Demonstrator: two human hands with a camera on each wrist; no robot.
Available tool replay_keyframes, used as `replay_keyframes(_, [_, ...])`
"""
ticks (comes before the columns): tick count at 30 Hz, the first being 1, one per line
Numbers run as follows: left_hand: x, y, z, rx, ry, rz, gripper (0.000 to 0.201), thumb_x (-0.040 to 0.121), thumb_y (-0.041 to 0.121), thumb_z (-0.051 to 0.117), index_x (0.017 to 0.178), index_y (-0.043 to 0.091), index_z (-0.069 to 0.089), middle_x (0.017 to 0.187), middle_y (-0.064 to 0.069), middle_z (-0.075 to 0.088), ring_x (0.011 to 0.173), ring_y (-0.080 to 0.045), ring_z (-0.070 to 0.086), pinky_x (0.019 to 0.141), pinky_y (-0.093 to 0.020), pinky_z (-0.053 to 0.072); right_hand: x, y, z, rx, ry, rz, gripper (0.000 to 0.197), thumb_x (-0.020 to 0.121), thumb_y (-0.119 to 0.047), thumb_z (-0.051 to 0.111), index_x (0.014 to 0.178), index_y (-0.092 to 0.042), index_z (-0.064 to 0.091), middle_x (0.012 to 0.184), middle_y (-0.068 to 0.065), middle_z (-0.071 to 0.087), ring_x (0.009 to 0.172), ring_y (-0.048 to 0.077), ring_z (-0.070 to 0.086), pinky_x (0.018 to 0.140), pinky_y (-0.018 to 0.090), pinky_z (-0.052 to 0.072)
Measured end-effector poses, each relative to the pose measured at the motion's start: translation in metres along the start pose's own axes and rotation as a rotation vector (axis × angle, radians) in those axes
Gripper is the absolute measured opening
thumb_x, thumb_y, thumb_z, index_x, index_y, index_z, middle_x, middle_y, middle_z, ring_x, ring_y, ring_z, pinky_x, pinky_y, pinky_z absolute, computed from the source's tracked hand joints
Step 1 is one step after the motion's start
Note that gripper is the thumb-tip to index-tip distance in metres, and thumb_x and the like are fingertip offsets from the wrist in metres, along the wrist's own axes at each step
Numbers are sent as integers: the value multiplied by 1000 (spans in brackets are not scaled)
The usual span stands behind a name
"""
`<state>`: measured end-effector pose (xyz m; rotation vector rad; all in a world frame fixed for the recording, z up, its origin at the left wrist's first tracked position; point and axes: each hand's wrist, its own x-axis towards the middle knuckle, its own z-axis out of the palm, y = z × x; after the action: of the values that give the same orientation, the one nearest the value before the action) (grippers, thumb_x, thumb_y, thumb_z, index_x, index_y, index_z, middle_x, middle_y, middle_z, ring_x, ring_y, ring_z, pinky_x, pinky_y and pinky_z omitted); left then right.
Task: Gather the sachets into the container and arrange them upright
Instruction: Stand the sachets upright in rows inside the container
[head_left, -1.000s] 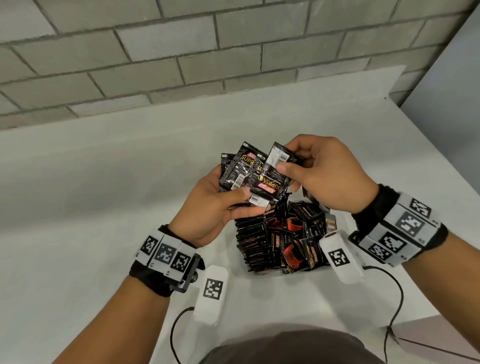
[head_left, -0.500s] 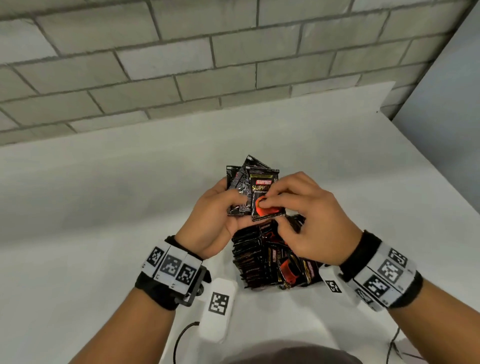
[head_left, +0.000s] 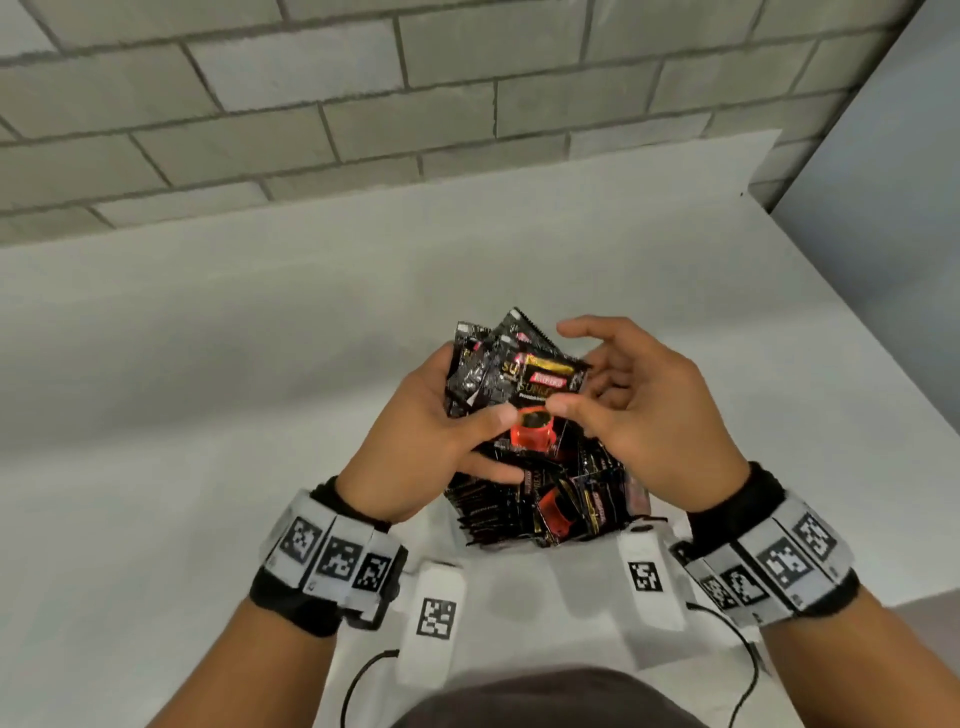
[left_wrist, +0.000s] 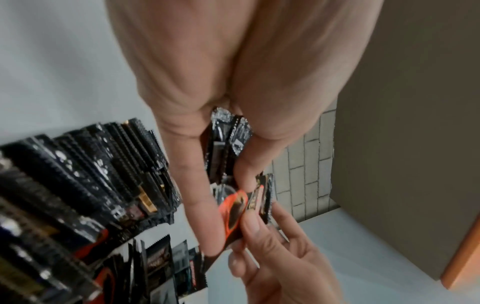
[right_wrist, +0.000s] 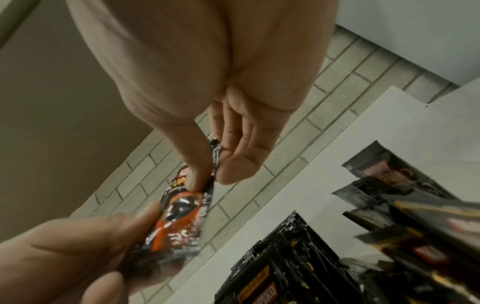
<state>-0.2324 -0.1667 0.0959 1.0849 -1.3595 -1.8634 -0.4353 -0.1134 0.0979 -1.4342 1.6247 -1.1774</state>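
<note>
My left hand (head_left: 467, 415) grips a fanned bundle of black sachets (head_left: 483, 364) above the container, its thumb pressed on the front one. That front sachet (head_left: 540, 410) shows a red cup. My right hand (head_left: 576, 384) pinches its right side between thumb and forefinger; the other fingers spread behind. The left wrist view shows the bundle (left_wrist: 226, 144) between my thumb and fingers, with the red-cup sachet (left_wrist: 233, 211) in front. In the right wrist view, thumb and forefinger nip the sachet (right_wrist: 182, 216). Below, several sachets (head_left: 545, 509) stand packed in a clear container (head_left: 636, 501).
The white table (head_left: 208, 364) runs back to a grey brick wall (head_left: 363, 104); its right edge (head_left: 883, 364) borders a grey panel. White tagged wrist units and black cables (head_left: 363, 680) hang near the table's front edge. More sachets (right_wrist: 384, 170) show at the container's far side.
The right hand brought a sachet onto the front of the bundle, red cup facing me. Both hands dropped closer to the container, and the right fingers have since spread out behind it.
</note>
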Motion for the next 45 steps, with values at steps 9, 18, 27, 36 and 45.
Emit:
replay_keyframes(9, [-8, -13, -31, -112, 227, 31, 36, 97, -8, 58, 131, 3, 54, 116, -17, 72, 101, -39, 73, 85, -51, 61, 18, 11, -21, -206, -142, 19, 11, 91, -9, 71, 94, -19, 74, 83, -5, 75, 72, 11, 74, 70, 27, 58])
replay_keyframes(18, [-12, -15, -32, -185, 265, -2, 37, 99, -12, 40, 130, 2, 55, 118, -12, 72, 110, -34, 71, 90, -55, 59, 38, 20, 9, -537, -402, -126, 18, 86, -12, 74, 94, -27, 67, 89, -14, 66, 77, 3, 65, 70, 19, 50])
replay_keyframes(27, [-11, -16, -31, -152, 230, -22, 39, 99, -15, 44, 133, 2, 51, 126, -19, 69, 112, -41, 69, 90, -57, 58, 49, 16, 28, -846, -517, -58, 19, 83, -21, 78, 89, -17, 60, 87, -1, 62, 76, 18, 60, 62, 28, 44])
replay_keyframes(36, [-10, -16, -34, -134, 220, -23, 38, 100, -13, 45, 134, 3, 50, 126, -22, 68, 110, -45, 69, 87, -53, 61, 56, 8, 25, -729, -573, -101, 8, 82, -11, 75, 83, -16, 69, 70, -14, 59, 67, 11, 65, 67, 32, 56])
replay_keyframes(45, [-8, -15, -36, -148, 207, -18, 38, 100, -12, 46, 134, 3, 50, 125, -23, 68, 109, -48, 68, 85, -50, 62, 57, -1, 25, -784, -569, -131, 9, 79, -9, 70, 75, -15, 64, 72, -2, 65, 65, 15, 63, 69, 40, 58])
